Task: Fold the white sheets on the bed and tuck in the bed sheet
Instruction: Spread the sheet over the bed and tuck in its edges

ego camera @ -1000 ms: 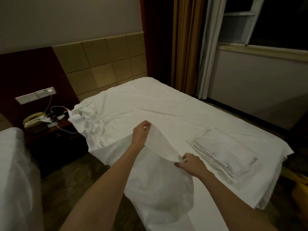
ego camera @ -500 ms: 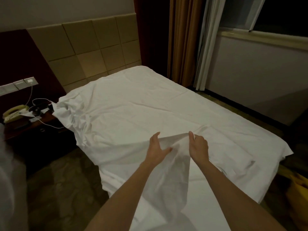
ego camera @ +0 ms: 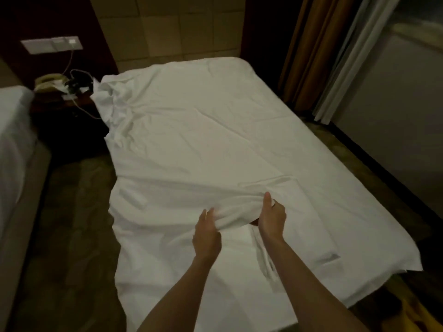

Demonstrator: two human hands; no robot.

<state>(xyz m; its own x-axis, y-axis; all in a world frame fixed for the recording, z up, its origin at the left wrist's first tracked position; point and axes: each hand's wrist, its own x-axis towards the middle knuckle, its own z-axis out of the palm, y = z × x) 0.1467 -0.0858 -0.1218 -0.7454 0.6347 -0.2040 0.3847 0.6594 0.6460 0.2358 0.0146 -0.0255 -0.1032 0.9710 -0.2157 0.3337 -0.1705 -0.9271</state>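
A white bed sheet point(ego camera: 203, 144) covers the bed and lies bunched at the head-left corner point(ego camera: 112, 99). In front of me a loose white sheet point(ego camera: 237, 212) is gathered into a roll on the bed. My left hand point(ego camera: 207, 233) grips its left end. My right hand point(ego camera: 272, 216) holds its right end, fingers curled round the cloth. A folded white sheet point(ego camera: 299, 248) lies flat on the bed just right of my right forearm, partly hidden by it.
A dark nightstand point(ego camera: 60, 101) with a telephone point(ego camera: 49, 81) and cables stands at the head-left of the bed. A second bed point(ego camera: 14, 130) is at the far left. Curtains point(ego camera: 323, 56) and a wall are on the right. Patterned carpet point(ego camera: 72, 224) lies between the beds.
The sheet that I held up in the air has come down onto the bed. My hands have moved closer together and forward, gathering it. The view has tilted downward.
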